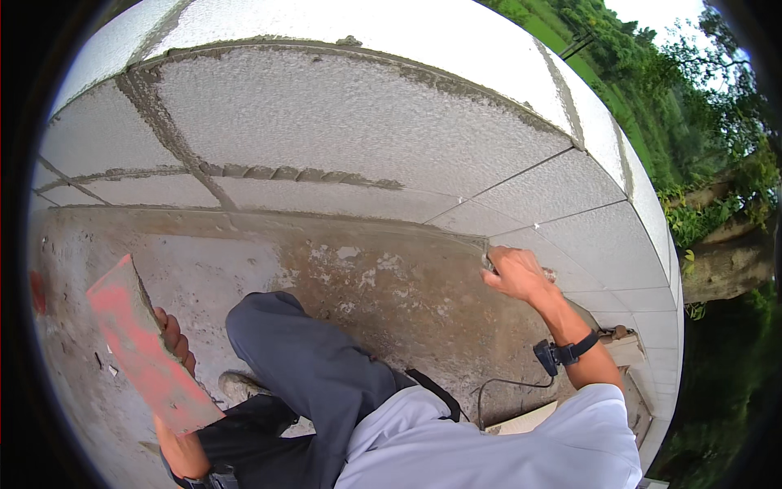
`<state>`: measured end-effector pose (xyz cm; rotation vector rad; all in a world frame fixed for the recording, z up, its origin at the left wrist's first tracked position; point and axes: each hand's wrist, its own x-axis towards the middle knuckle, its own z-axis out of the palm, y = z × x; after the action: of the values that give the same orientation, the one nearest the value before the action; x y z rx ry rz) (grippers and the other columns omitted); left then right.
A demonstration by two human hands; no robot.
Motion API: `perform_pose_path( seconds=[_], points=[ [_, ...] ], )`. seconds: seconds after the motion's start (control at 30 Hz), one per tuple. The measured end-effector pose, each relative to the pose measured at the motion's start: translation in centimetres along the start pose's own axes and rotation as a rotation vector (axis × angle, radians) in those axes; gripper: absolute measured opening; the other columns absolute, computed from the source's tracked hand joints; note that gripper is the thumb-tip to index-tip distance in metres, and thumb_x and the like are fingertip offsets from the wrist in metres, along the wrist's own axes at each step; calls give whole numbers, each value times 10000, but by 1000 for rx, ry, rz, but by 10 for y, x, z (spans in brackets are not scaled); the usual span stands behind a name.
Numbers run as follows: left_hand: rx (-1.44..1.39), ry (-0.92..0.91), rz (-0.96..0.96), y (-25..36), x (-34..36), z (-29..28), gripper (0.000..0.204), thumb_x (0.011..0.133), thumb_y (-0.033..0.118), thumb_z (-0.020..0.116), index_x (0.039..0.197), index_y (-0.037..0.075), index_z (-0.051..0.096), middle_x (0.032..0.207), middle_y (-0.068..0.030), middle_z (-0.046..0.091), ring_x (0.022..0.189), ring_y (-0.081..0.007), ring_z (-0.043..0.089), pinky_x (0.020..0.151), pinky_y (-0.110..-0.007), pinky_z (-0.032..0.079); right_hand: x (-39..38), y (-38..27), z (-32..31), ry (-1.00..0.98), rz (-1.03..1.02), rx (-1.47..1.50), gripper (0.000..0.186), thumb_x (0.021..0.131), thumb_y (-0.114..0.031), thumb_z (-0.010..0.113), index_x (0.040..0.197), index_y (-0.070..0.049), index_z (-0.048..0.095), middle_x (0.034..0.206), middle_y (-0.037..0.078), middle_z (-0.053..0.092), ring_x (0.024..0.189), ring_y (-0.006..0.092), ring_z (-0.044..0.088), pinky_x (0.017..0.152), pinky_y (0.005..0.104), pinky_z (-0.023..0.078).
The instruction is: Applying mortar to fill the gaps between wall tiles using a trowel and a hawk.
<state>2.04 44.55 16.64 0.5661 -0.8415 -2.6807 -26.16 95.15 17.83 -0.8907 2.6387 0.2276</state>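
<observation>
My left hand (177, 342) is closed round the back of a long plastering float (147, 342), whose worn pink-red face is smeared with grey and tilted up off the floor. Grey mortar shows along the float's edge. At the foot of the tiled wall (358, 114), my right hand (519, 273) grips a small trowel-like tool. The end of its handle (549, 275) sticks out behind the fist; most of the tool is hidden. Grey mortar (301, 175) fills several tile joints on the left, while thinner, bare lines run between the tiles near my right hand.
My bent knee (277, 326) is over the stained concrete floor (342, 269). A black band with a small device (562, 353) is on my right wrist, and its cable (482, 399) hangs beside me. Trees (717, 187) stand beyond the wall, and a pale board (521, 420) lies by my side.
</observation>
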Motion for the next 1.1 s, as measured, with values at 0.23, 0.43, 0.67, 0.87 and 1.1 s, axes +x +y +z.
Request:
perform_pose_path(
  seconds=[0.23, 0.43, 0.67, 0.87, 1.1],
  points=[
    [-9, -185, -73, -8, -3, 7, 353, 960, 263, 558, 1148, -11, 440, 848, -60, 466, 581, -105, 480, 428, -239, 418, 23, 44, -83, 16, -24, -423, 336, 857, -322, 638, 879, 10, 595, 735, 182, 658, 692, 378, 657, 603, 470, 517],
    [133, 37, -44, -1, -95, 15, 361, 974, 254, 533, 1197, -14, 437, 911, -68, 509, 704, -124, 539, 552, -242, 465, 5, 25, -99, -269, 65, -535, 335, 857, -345, 633, 859, -11, 655, 710, 176, 674, 703, 359, 676, 630, 454, 535],
    [140, 71, -40, -1, -102, -4, 362, 980, 261, 528, 1211, -3, 441, 912, -63, 518, 709, -124, 552, 553, -244, 469, 31, 19, -95, -49, -57, -460, 372, 859, -362, 615, 853, 9, 635, 683, 186, 658, 673, 381, 661, 632, 470, 531],
    [128, 61, -50, 5, -108, -10, 362, 984, 267, 523, 1222, 6, 444, 912, -59, 525, 712, -125, 564, 555, -245, 473, 17, 24, -94, -362, 83, -587, 309, 820, -307, 625, 776, -11, 700, 766, 198, 692, 712, 371, 685, 658, 462, 549],
    [77, -40, -73, 0, -75, -4, 363, 990, 275, 517, 1236, 16, 448, 912, -54, 533, 717, -125, 577, 556, -247, 477, 36, 19, -96, -388, 162, -649, 291, 813, -295, 624, 818, -17, 714, 821, 205, 699, 786, 357, 691, 704, 456, 550]
  ],
)
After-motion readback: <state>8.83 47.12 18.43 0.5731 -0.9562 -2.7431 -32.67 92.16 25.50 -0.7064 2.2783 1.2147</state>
